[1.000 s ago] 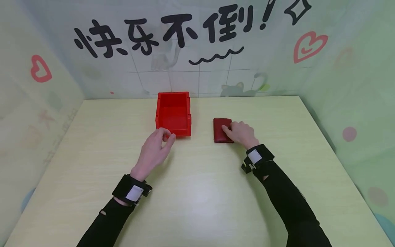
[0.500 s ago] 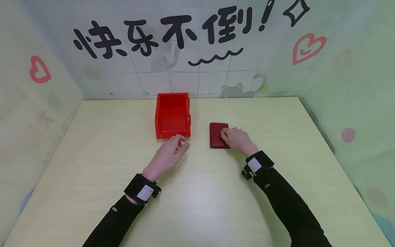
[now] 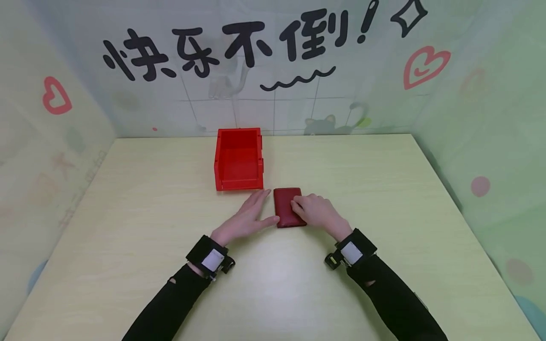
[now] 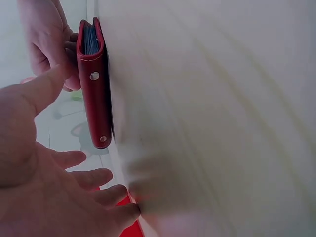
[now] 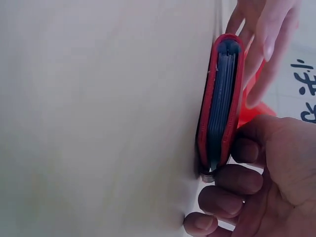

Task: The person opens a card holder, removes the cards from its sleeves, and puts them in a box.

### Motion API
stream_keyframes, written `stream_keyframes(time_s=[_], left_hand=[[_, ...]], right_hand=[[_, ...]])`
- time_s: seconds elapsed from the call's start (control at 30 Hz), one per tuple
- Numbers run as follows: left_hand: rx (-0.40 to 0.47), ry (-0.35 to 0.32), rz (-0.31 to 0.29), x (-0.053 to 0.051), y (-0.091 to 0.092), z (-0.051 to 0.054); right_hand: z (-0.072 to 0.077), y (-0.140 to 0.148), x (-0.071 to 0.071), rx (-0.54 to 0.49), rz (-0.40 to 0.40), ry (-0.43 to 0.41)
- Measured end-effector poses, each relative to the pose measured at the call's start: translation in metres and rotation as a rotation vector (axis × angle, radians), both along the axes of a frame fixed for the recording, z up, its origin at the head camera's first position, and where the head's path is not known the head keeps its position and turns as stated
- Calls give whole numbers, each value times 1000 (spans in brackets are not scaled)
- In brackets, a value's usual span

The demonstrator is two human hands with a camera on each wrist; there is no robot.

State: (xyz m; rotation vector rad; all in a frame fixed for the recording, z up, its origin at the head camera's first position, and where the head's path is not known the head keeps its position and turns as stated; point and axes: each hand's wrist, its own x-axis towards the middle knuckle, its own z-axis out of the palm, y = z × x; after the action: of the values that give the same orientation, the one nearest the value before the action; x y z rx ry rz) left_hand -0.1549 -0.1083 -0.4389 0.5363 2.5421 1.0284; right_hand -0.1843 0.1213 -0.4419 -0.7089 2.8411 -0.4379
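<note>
A dark red card holder (image 3: 285, 208) lies on the table, near its middle. Metal snaps dot its edge in the left wrist view, and its inner sleeves (image 5: 222, 98) show in the right wrist view. My right hand (image 3: 321, 213) grips its right edge, thumb on the cover and the other fingers curled at the side with the snaps. At the opposite side, my left hand (image 3: 246, 220) has its fingers extended and thumb spread. The left thumb reaches close to the holder's lower left corner; whether they touch, I cannot tell.
A red open-topped plastic bin (image 3: 240, 184) stands behind my left hand, toward the table's back edge. Printed cloth walls (image 3: 170, 109) border the pale wooden table (image 3: 128, 213) at the back and both sides. A black strap with a device (image 3: 211, 258) circles each wrist.
My right hand has drawn the card holder leftward and toward me. My left hand has moved right, to the holder's left side, and its fingers have straightened. The bin stays put.
</note>
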Motion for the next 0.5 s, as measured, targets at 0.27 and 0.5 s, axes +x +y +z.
stream_keyframes(time_s=[0.27,0.5], left_hand=[[-67,-17,-45,-1,9,0],[-72,-46,-34,2,14,2]], right_hand=[[2,-8,19,-32,8,-25],[1,-6,30,-88,-21,-33]])
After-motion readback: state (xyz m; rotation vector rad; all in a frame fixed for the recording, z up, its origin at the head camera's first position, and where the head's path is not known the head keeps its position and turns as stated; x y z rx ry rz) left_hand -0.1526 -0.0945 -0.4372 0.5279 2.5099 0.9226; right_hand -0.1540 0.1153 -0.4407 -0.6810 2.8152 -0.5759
